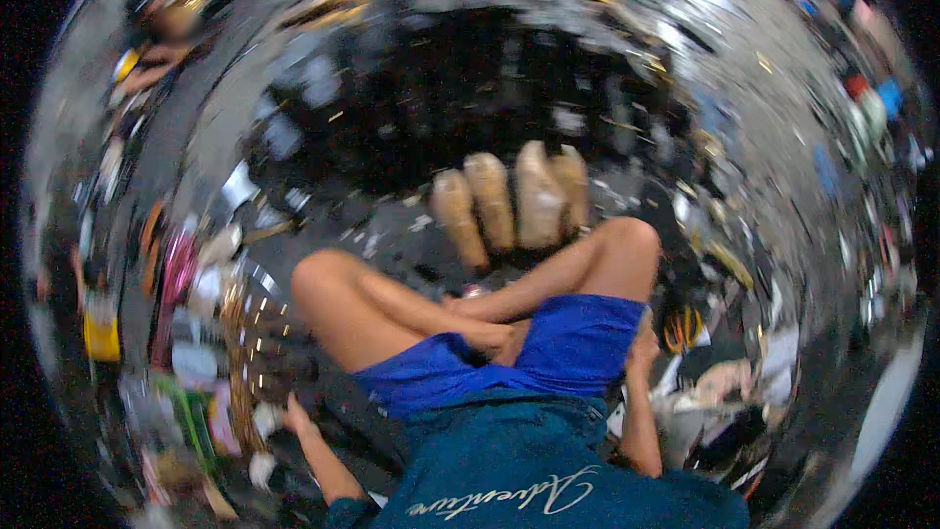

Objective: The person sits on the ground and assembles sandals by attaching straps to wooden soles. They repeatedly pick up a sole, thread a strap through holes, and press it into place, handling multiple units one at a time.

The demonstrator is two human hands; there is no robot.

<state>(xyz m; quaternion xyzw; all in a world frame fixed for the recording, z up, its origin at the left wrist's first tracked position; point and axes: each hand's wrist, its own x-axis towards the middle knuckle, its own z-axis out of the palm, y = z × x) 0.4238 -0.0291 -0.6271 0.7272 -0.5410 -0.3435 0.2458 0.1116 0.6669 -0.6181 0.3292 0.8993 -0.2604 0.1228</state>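
The whole picture is smeared by motion. I sit cross-legged on the floor in blue shorts [578, 338]. My left hand [297, 416] is low on the left, nearest to a small whitish lump [266, 419]; its fingers are too blurred to read. My right hand [641, 351] is beside the right leg of the shorts, at the hem, its fingers also smeared. Beyond my crossed shins stand several foot-shaped forms that look like shoe lasts, among them a tan one [490, 198] and a paler cream one [540, 198], side by side.
A dark heap [421, 108] spreads behind the foot-shaped forms. Mixed clutter lies left, with a shiny pink bundle [179, 269] and a yellow container [101, 331]. By my right knee is a yellow-orange looped item [683, 329]. Another person [157, 54] is at the far left.
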